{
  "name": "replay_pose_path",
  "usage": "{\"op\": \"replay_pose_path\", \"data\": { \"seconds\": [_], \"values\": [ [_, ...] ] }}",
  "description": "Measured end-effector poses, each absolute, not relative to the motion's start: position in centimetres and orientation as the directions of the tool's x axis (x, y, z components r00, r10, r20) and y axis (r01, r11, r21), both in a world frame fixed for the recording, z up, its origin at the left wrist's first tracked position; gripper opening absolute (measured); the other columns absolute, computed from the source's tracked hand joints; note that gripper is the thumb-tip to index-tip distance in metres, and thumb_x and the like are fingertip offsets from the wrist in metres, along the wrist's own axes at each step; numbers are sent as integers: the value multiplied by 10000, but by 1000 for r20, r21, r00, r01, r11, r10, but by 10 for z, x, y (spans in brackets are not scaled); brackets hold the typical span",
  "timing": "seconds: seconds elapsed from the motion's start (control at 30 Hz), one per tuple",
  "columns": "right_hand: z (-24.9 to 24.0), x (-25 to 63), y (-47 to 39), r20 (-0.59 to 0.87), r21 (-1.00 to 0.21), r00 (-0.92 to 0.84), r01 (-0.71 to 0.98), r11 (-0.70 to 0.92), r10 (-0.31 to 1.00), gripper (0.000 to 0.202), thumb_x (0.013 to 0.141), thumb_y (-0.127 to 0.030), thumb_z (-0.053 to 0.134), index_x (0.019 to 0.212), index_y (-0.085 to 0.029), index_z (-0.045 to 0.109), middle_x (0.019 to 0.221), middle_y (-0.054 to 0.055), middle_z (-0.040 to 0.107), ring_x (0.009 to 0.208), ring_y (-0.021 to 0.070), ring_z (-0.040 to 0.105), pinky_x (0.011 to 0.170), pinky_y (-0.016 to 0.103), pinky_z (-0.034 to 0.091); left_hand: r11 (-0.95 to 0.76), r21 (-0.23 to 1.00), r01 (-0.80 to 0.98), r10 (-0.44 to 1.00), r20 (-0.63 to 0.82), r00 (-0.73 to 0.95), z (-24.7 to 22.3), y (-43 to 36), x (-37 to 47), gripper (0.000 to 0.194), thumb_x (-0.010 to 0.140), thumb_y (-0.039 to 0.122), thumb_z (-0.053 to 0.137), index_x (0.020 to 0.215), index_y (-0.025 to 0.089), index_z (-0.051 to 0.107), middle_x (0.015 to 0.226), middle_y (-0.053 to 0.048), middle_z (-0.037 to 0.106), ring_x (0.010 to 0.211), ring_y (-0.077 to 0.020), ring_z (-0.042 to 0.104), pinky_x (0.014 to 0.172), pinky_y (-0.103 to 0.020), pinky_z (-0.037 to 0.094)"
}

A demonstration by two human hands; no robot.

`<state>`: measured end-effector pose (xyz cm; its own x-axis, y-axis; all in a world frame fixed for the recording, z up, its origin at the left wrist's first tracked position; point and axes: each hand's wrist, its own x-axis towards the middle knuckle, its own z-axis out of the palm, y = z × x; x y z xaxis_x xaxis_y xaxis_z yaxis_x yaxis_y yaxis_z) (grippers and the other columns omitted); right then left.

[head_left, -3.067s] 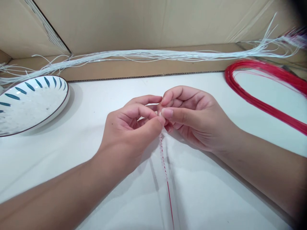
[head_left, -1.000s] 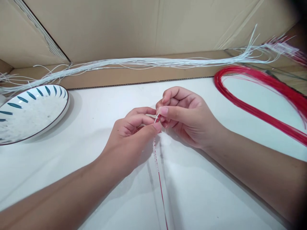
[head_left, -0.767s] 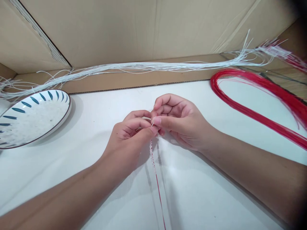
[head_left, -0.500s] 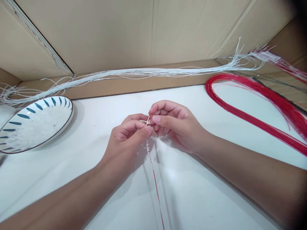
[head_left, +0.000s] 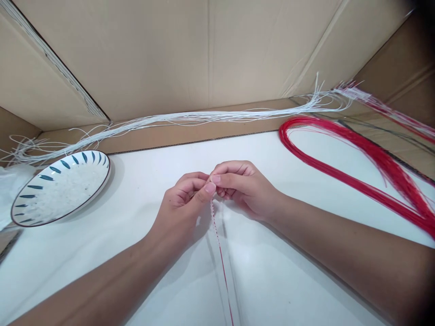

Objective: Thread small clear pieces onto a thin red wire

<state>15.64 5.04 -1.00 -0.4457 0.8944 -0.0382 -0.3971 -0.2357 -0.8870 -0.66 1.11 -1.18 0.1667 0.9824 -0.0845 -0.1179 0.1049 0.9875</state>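
Note:
My left hand is closed, its thumb and forefinger pinching the top of a red cord. Small whitish beads or knots run along the upper part of this cord, too fine to tell which. The cord hangs from the pinch toward me, down past the bottom edge of the view. Right against the left fingertips, my right hand pinches at the same spot with thumb and forefinger. The fingertips hide the cord's end.
A white plate with blue dashes sits at the left, holding small clear or whitish pieces. Looped red cords lie at the right. A bundle of white cords stretches along the cardboard wall at the back.
My right thumb and forefinger have closed in against the left fingertips, covering the white strand end that showed between the hands. The whole view has shifted slightly.

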Motion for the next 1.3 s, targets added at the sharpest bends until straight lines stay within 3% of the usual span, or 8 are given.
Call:
{"op": "replay_pose_path", "data": {
  "seconds": [0.13,0.27,0.37,0.47,0.63,0.87,1.03,1.3],
  "values": [
    [-12,158,52,-55,-883,-442,-396,-250,895,119,740,-231,811,665,-154,761,600,-2,637,550,71,503,530,215,378,75,990,-123,978,-49,202,-15,11,-7,132,906,326,712,854,232,788,1176,-59,636,1044,-228,650,972,-430,502],
    [-14,155,51,-52,-889,-425,-392,-235,904,170,753,-285,832,688,-158,739,651,3,670,570,73,512,549,217,395,81,990,-112,980,-58,189,-17,11,-7,80,884,216,698,845,242,763,1194,-39,638,1057,-214,643,929,-387,502],
    [-14,153,51,-66,-886,-402,-397,-239,913,283,698,-371,913,697,-163,721,634,-17,655,551,69,501,539,217,390,96,983,-159,980,-65,187,-17,11,-7,79,898,245,702,838,237,752,1171,-28,644,1048,-196,646,930,-362,509],
    [-15,151,51,-74,-888,-400,-390,-242,914,337,668,-407,942,701,-158,718,611,-22,642,537,67,493,535,220,388,105,974,-199,985,-75,154,-14,11,-5,209,913,314,706,738,201,722,1141,-23,638,977,-182,670,905,-352,521],
    [-17,152,52,-50,-923,-401,-332,-196,915,340,709,-431,918,722,-152,723,621,-10,651,543,72,499,524,225,377,130,964,-233,990,-115,79,-8,12,-1,195,849,255,739,670,187,705,1051,-14,632,862,-155,676,774,-304,524],
    [-19,151,53,-25,-955,-414,-258,-144,910,378,743,-475,876,734,-148,687,616,-15,626,545,79,493,535,236,381,127,980,-155,992,-125,22,-12,12,-4,155,794,242,739,644,212,712,1069,-8,610,900,-153,640,779,-286,506],
    [-20,149,56,10,-979,-406,-192,-74,914,346,746,-431,845,716,-157,636,612,-39,575,552,79,453,536,245,341,96,990,-103,994,-91,52,-20,16,-8,169,779,289,782,646,207,718,1158,-31,597,979,-177,621,829,-298,522],
    [-24,141,67,86,-988,-375,-151,31,923,262,767,-371,750,741,-162,595,611,-40,566,547,90,468,531,248,354,39,988,-147,998,-33,44,-26,34,-9,169,690,242,799,592,170,682,1157,-56,633,899,-183,635,801,-317,533]
  ]
}}
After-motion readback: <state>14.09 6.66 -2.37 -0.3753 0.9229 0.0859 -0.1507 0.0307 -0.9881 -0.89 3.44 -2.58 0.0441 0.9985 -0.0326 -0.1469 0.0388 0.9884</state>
